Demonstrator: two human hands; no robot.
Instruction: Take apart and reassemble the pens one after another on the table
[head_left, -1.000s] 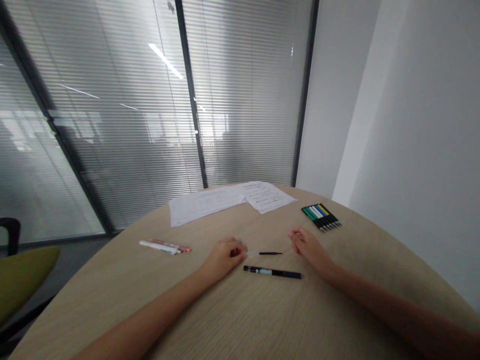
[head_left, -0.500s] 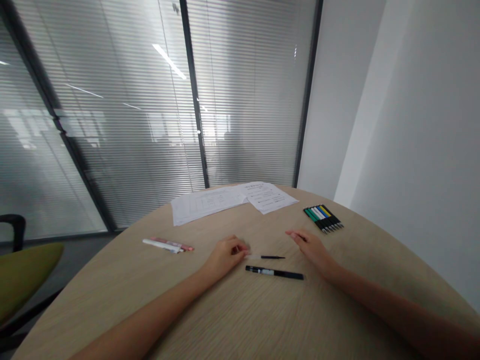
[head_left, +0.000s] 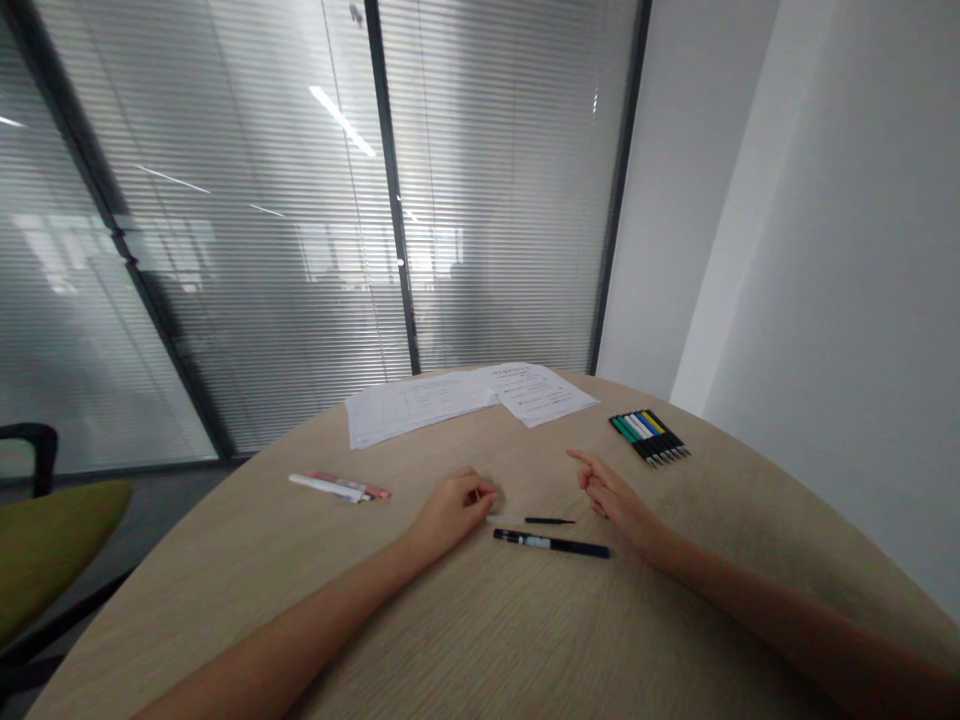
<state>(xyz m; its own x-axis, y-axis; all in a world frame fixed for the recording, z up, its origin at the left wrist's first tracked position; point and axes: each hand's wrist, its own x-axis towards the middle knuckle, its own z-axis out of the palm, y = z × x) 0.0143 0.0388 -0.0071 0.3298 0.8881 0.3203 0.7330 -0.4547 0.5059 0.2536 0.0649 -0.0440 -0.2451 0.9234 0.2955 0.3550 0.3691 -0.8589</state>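
L hand [head_left: 454, 512] curled in a loose fist on the wood table [head_left: 480, 640], knuckles up, palm side hidden, so can't tell if anything's inside; R hand [head_left: 615, 495] open, fingers apart, index pointing fwd-left, nothing held. Btwn the hands, thin black pen [head_left: 547, 520] lying roughly L-R, pale end toward L hand and just beside it. Thicker black pen [head_left: 551, 543] just below, almost parallel, R end near R hand, tips too small to make out.
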